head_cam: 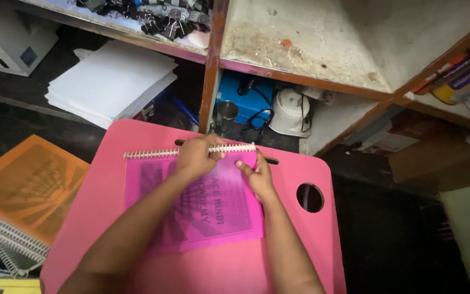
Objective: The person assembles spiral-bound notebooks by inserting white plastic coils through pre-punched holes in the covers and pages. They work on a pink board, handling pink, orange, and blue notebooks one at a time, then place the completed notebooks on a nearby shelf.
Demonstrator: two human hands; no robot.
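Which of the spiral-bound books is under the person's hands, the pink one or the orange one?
The pink-covered book on the pink lap table: both hands, left hand and right hand, touch its white spiral coil. The orange-covered book lies untouched at the left.

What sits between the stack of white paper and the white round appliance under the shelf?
In the head view, between the white paper stack and the white appliance stand the rusty shelf post, a metal cup and a blue box with black cables.
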